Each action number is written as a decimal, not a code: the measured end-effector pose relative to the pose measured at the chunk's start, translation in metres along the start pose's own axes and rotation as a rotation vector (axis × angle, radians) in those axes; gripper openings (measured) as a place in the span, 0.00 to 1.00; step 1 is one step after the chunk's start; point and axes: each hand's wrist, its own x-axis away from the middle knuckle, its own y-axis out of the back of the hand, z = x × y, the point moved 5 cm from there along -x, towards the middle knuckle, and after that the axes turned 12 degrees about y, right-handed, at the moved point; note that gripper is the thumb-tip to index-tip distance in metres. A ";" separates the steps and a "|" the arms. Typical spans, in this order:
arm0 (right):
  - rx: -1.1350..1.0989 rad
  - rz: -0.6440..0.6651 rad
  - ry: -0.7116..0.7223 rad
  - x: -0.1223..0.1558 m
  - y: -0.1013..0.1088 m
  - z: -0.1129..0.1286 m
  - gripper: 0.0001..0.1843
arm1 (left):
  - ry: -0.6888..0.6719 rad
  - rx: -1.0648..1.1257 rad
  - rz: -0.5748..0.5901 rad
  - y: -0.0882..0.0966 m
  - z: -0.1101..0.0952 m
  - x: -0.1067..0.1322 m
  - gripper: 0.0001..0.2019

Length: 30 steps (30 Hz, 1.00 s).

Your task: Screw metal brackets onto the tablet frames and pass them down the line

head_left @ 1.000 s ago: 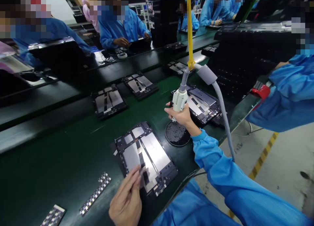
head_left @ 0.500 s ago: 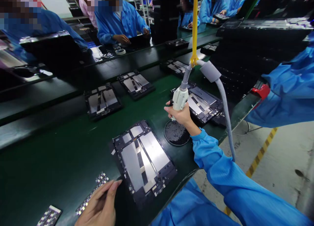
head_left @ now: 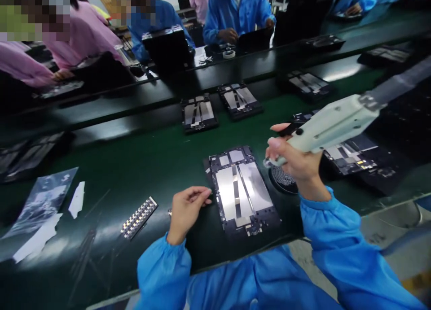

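Note:
An opened tablet (head_left: 259, 189), its metal plates and dark ribbon strips showing, lies on the green bench in front of me. My left hand (head_left: 188, 209) is at its left edge with thumb and fingertips pinched together; whatever they hold, if anything, cannot be made out. My right hand (head_left: 299, 164) is wrapped round a white corded hand tool (head_left: 333, 121) with a metal tip. That tip hangs above and right of the tablet, over a round black dish with a studded surface (head_left: 283, 180). Left of my left hand lies a strip of small parts (head_left: 139, 217).
Two opened tablets (head_left: 199, 114) (head_left: 239, 99) lie behind mine, and more (head_left: 353, 155) sit at the right. At left are a clear plastic bag (head_left: 47, 195) and white scraps (head_left: 77, 199). Co-workers in blue and pink sit across a raised ledge (head_left: 134, 101).
The view has swung left. My right hand has brought the white tool closer and tilted it from upright to nearly level. My left hand has come up beside the tablet, its fingers still pinched.

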 end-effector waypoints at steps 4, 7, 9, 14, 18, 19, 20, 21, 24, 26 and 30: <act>-0.104 0.127 -0.077 0.015 -0.058 0.004 0.13 | -0.229 -0.155 0.024 -0.015 -0.017 -0.015 0.09; -0.168 0.173 -0.147 0.022 -0.092 -0.002 0.13 | -0.297 -0.153 -0.001 -0.018 -0.020 -0.026 0.05; -0.179 0.203 -0.203 0.027 -0.109 -0.009 0.13 | -0.308 -0.133 -0.010 -0.020 -0.018 -0.031 0.04; -0.143 0.265 -0.308 0.039 -0.130 -0.029 0.13 | -0.266 -0.051 -0.023 -0.022 -0.011 -0.034 0.04; -0.115 0.297 -0.335 0.047 -0.135 -0.039 0.13 | -0.148 -0.005 0.082 -0.023 -0.008 -0.039 0.05; -0.106 0.311 -0.342 0.048 -0.136 -0.041 0.13 | -0.106 -0.001 0.119 -0.023 -0.009 -0.041 0.05; -0.096 0.324 -0.346 0.050 -0.137 -0.044 0.14 | -0.065 -0.001 0.155 -0.023 -0.009 -0.042 0.06; -0.085 0.333 -0.348 0.051 -0.138 -0.046 0.14 | -0.026 -0.003 0.185 -0.023 -0.010 -0.044 0.07; -0.064 0.350 -0.326 0.052 -0.139 -0.050 0.14 | 0.061 -0.007 0.237 -0.024 -0.014 -0.046 0.08; -0.059 0.352 -0.309 0.052 -0.139 -0.051 0.14 | 0.097 -0.006 0.245 -0.023 -0.015 -0.047 0.08; -0.061 0.351 -0.310 0.053 -0.139 -0.054 0.15 | 0.135 -0.008 0.247 -0.024 -0.014 -0.048 0.06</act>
